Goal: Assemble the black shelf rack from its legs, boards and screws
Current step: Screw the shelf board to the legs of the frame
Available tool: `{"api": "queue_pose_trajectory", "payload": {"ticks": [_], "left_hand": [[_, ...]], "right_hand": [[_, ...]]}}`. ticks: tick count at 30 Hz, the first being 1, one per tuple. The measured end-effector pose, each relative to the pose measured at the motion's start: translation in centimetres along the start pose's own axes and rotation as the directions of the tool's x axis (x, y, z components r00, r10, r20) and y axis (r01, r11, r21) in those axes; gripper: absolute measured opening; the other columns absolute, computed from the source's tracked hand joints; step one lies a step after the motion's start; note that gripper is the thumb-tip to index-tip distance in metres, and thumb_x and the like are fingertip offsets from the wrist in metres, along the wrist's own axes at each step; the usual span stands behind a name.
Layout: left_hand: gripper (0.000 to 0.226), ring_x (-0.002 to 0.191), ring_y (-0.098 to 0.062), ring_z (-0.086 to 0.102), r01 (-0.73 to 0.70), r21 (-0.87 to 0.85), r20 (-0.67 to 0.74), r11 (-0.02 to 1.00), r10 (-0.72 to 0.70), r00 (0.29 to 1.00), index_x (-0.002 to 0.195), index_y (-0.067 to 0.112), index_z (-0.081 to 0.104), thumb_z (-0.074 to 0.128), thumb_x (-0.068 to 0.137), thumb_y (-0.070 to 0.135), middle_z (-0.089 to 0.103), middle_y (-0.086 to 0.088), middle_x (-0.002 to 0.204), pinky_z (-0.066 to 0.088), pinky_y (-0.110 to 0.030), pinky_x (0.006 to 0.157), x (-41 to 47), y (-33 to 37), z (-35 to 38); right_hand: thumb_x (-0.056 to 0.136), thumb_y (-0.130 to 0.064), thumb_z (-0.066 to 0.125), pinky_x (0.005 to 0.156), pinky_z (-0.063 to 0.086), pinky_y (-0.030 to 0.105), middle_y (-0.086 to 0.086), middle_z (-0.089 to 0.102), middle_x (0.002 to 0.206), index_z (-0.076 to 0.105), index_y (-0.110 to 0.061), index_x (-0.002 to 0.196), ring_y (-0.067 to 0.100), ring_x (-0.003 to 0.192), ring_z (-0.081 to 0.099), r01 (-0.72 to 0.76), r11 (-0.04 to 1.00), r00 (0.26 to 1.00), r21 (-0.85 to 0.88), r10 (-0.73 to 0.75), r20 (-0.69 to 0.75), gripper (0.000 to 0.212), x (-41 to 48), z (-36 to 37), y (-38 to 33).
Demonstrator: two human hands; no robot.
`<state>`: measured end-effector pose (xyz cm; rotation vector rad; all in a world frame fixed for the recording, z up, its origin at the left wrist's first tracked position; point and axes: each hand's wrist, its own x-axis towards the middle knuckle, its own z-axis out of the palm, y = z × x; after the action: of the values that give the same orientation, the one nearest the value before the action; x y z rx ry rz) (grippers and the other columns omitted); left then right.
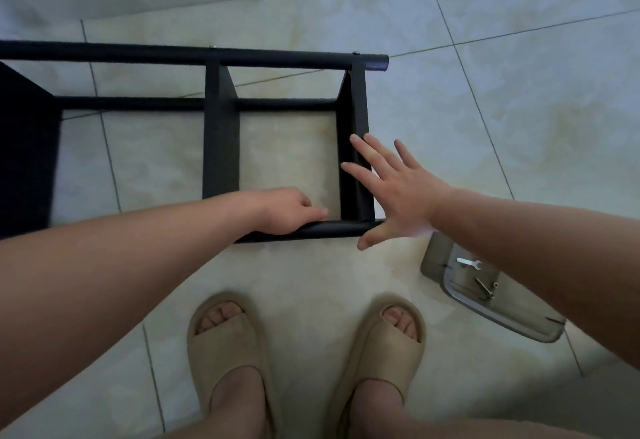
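The black shelf rack (221, 133) lies on its side on the tiled floor, its round legs running left to right and its boards standing between them. My left hand (289, 211) grips the near leg (332, 229) from above, fingers curled over it. My right hand (394, 192) is spread flat with straight fingers against the end board (356, 106) at the rack's right end, thumb down by the near leg's tip. Silver screw heads show on the far leg (242, 56).
A grey tray (540, 331) lies on the floor to the right, under my right forearm, holding a small silver wrench (468, 262) and a dark screw (483, 288). My feet in beige slippers stand just behind the rack. A pale panel lies at the top left.
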<state>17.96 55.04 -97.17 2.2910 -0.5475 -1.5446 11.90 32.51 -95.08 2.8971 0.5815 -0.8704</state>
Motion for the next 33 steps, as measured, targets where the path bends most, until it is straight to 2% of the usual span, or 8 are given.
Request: {"api": "queue_pose_trajectory", "payload": {"ticks": [4, 6, 8, 11, 15, 22, 27, 33], "left_hand": [[0.072, 0.090, -0.017, 0.060, 0.108, 0.281, 0.081, 0.953, -0.135, 0.988, 0.100, 0.018, 0.068, 0.035, 0.088, 0.081, 0.065, 0.005, 0.094, 0.043, -0.035, 0.077, -4.3, -1.7, -1.6], [0.054, 0.081, -0.017, 0.059, 0.100, 0.431, 0.049, 0.897, -0.134, 0.990, 0.105, 0.019, 0.062, 0.050, 0.091, 0.070, 0.063, 0.003, 0.091, 0.043, -0.033, 0.066, -5.6, -1.7, -1.0], [0.037, 0.083, -0.020, 0.058, 0.094, 0.522, -0.037, 0.848, -0.088, 0.995, 0.112, 0.019, 0.056, 0.057, 0.095, 0.052, 0.057, 0.003, 0.091, 0.045, -0.033, 0.068, -6.7, -1.7, -0.1], [0.025, 0.081, -0.020, 0.057, 0.112, 0.485, -0.171, 0.867, -0.032, 0.985, 0.097, 0.025, 0.051, 0.055, 0.097, 0.049, 0.053, 0.004, 0.086, 0.047, -0.035, 0.068, -8.8, -1.3, -0.5], [0.023, 0.075, -0.014, 0.053, 0.121, 0.429, -0.346, 0.895, 0.039, 0.938, 0.087, 0.033, 0.044, 0.048, 0.099, 0.052, 0.054, 0.007, 0.084, 0.038, -0.034, 0.059, -12.1, 1.2, -3.2], [0.027, 0.087, -0.019, 0.052, 0.045, 0.532, -0.302, 0.845, 0.140, 0.943, 0.104, 0.022, 0.052, 0.046, 0.102, 0.048, 0.054, 0.003, 0.095, 0.036, -0.034, 0.074, -17.1, 6.4, -8.9], [0.026, 0.099, -0.026, 0.053, 0.081, 0.504, -0.351, 0.860, 0.118, 0.929, 0.110, 0.020, 0.049, 0.044, 0.103, 0.045, 0.058, -0.005, 0.113, 0.044, -0.037, 0.086, -16.3, 6.5, -6.7], [0.022, 0.085, -0.021, 0.055, 0.137, 0.431, -0.428, 0.892, 0.068, 0.901, 0.105, 0.023, 0.044, 0.040, 0.104, 0.045, 0.054, 0.001, 0.092, 0.042, -0.037, 0.071, -14.9, 4.2, -6.3]], "right_hand": [[0.077, -0.087, 0.047, 0.124, -0.005, 0.051, 0.002, -0.016, 0.169, 0.001, -0.026, 0.162, 0.023, 0.155, -0.017, -0.074, 0.995, 0.995, 0.067, 0.069, 0.072, 0.114, -0.4, -2.3, -1.7], [0.089, -0.069, 0.055, 0.125, 0.011, 0.049, 0.001, 0.002, 0.170, 0.008, -0.025, 0.161, 0.024, 0.156, 0.001, -0.067, 0.996, 0.994, 0.061, 0.061, 0.094, 0.097, -0.8, -3.7, -2.9], [0.094, -0.059, 0.056, 0.120, 0.027, 0.047, 0.001, 0.022, 0.166, 0.013, -0.026, 0.160, 0.025, 0.152, 0.022, -0.060, 0.995, 0.991, 0.083, 0.049, 0.127, 0.085, -1.6, -5.3, -4.1], [0.098, -0.051, 0.054, 0.114, 0.036, 0.047, 0.000, 0.033, 0.160, 0.016, -0.027, 0.159, 0.027, 0.143, 0.036, -0.080, 0.989, 0.985, 0.122, 0.060, 0.160, 0.076, -3.4, -7.3, -6.0], [0.097, -0.047, 0.055, 0.115, 0.034, 0.046, -0.001, 0.031, 0.160, 0.019, -0.026, 0.158, 0.026, 0.148, 0.027, -0.108, 0.986, 0.993, 0.131, 0.100, 0.069, 0.073, -6.5, -9.4, -7.5], [0.098, -0.033, 0.051, 0.124, 0.006, 0.044, -0.001, 0.014, 0.168, 0.009, -0.027, 0.161, 0.022, 0.154, 0.009, -0.210, 0.955, 0.915, 0.211, 0.268, -0.302, 0.075, -10.4, -11.0, -7.1], [0.099, -0.032, 0.047, 0.124, -0.002, 0.050, 0.002, 0.004, 0.170, 0.011, -0.030, 0.160, 0.026, 0.156, -0.001, -0.271, 0.920, 0.909, 0.282, 0.341, -0.240, 0.071, -10.3, -10.1, -7.0], [0.099, -0.033, 0.045, 0.123, -0.004, 0.054, 0.005, -0.004, 0.170, 0.007, -0.027, 0.161, 0.029, 0.156, -0.005, -0.296, 0.911, 0.914, 0.286, 0.357, -0.192, 0.073, -7.5, -9.8, -7.0]]}}
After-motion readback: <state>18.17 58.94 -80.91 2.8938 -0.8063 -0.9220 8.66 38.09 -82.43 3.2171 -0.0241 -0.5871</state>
